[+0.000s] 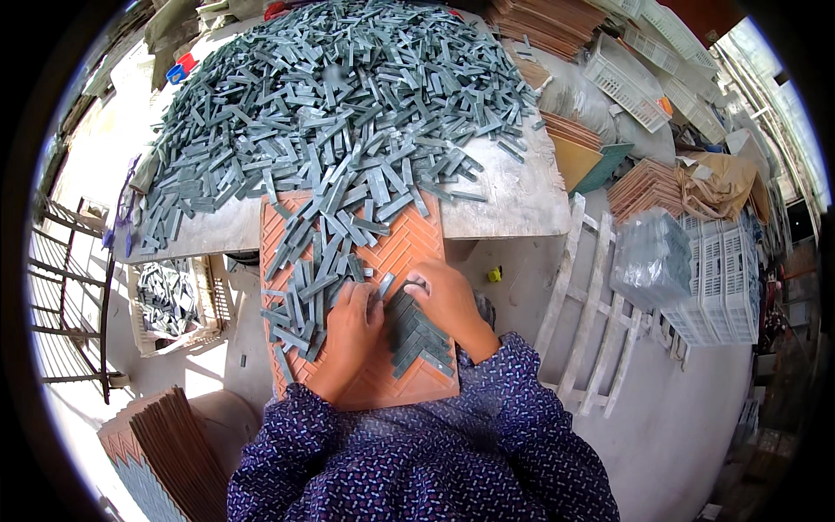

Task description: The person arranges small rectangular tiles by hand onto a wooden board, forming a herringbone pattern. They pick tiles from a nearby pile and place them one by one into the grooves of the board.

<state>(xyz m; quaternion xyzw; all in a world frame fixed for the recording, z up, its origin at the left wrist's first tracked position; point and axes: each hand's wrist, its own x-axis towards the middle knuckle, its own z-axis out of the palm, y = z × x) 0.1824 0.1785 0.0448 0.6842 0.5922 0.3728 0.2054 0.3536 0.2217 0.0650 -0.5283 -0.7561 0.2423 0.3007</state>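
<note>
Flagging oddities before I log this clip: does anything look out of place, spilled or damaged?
Two things: what looks like a stray strip tile lies on the floor at left, away from the heaped strip tiles, and a yellow object, too small to identify, lies on the floor right of the orange grooved tray.

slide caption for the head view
Left hand and right hand over an orange herringbone tray partly covered by greenish strips.

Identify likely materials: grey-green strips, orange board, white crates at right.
Grey-green strips: probably stone or ceramic, matte; dusty faces, crisp edges, varied shades.
Orange board: likely moulded plastic or rubber, matte; uniform colour, raised herringbone ridges.
White crates: apparently moulded plastic, smooth; regular grid openings.
</note>
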